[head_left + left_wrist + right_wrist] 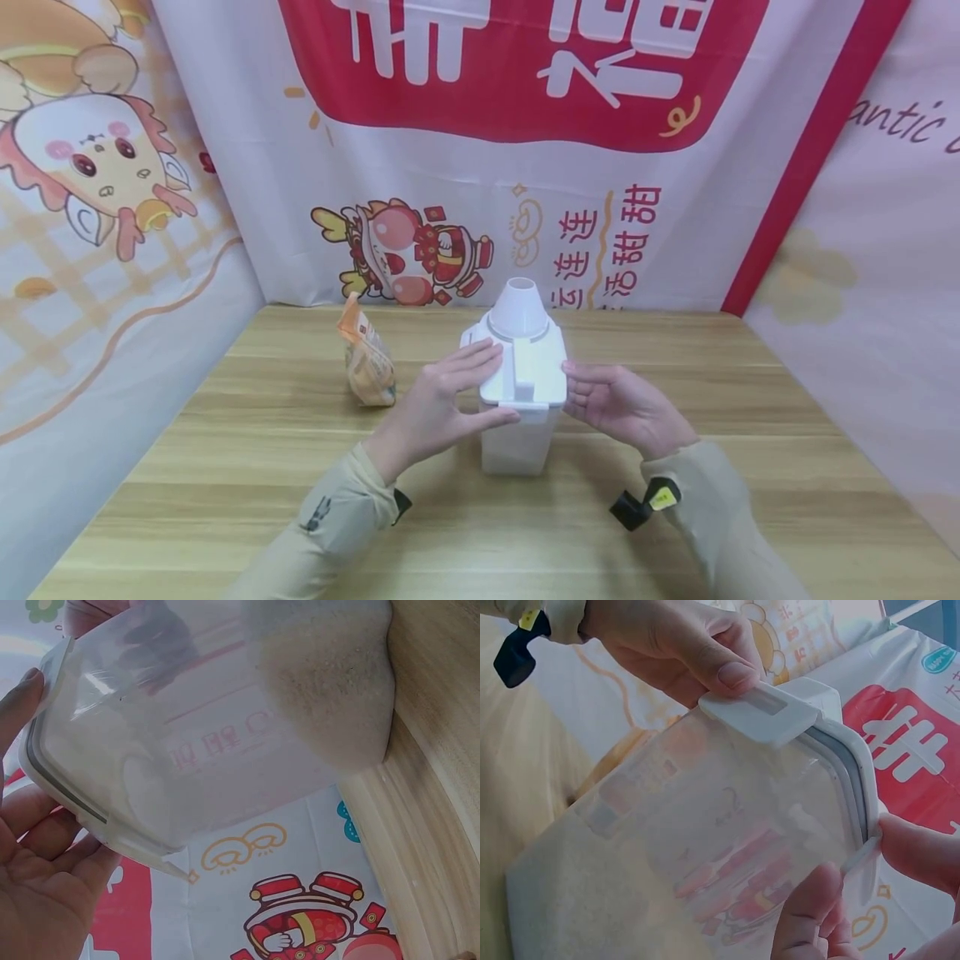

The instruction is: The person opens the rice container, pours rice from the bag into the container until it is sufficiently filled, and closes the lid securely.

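A translucent storage container with a white lid stands upright on the table. Pale grain fills its lower part. A white cone-shaped cap rises from the lid's far end. My left hand holds the lid from the left, fingers across its top and edge, thumb on the front clip. On the other side, my right hand pinches the side clip between thumb and fingers; that clip angles out from the wall. Another side clip sticks out near the left fingers.
An orange and tan food bag stands on the wooden table, left of the container. Printed cloth hangs behind the table and along both sides.
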A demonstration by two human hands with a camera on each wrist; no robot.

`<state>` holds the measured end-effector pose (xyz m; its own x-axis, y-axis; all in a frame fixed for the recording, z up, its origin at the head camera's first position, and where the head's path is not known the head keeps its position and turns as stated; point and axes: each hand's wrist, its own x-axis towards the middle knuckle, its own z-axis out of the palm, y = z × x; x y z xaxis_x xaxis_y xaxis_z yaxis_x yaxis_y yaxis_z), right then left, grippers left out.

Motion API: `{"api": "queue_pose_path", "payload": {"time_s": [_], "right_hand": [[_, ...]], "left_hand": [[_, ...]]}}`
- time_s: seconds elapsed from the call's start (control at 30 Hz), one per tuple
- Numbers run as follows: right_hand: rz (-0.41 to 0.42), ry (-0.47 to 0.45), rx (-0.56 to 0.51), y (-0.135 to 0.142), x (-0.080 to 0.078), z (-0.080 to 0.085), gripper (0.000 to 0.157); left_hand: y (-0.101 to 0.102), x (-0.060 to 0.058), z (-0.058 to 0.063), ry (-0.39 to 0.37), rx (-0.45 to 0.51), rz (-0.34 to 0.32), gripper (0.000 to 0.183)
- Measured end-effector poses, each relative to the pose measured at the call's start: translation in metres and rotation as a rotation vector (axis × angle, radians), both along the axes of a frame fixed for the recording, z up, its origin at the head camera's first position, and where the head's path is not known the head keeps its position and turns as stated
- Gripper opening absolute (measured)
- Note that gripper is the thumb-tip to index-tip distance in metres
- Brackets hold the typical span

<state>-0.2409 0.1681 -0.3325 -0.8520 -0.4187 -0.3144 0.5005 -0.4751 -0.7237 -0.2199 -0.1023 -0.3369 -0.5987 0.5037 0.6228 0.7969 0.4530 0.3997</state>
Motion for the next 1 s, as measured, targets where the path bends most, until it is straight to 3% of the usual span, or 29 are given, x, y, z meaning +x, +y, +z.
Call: {"api": "queue_pose_path", "payload": {"time_s": [0.17,0.4,0.7,0.83,1.0], "right_hand": [[-0.001,-0.028,-0.029,0.001,-0.001,0.0,0.036],[-0.02,-0.067,-0.055,0.0,-0.001,0.002,0.046],[0.065,-0.047,-0.091,0.007,-0.002,-0.005,0.013],[0.089,-0.048,-0.047,0.01,-0.005,-0.001,0.013],[0.074,-0.037,0.077,0.008,-0.007,0.007,0.026]], "left_hand": [[0.0,-0.001,0.0,0.008,-0.002,-0.003,0.07],[-0.001,-0.002,0.001,0.011,0.007,-0.006,0.069],[0.0,-0.002,-0.002,0.049,0.007,-0.032,0.067],[0.001,0.0,-0.002,0.039,-0.005,-0.027,0.067],[0.0,0.001,0.0,0.039,-0.028,-0.023,0.068]]}}
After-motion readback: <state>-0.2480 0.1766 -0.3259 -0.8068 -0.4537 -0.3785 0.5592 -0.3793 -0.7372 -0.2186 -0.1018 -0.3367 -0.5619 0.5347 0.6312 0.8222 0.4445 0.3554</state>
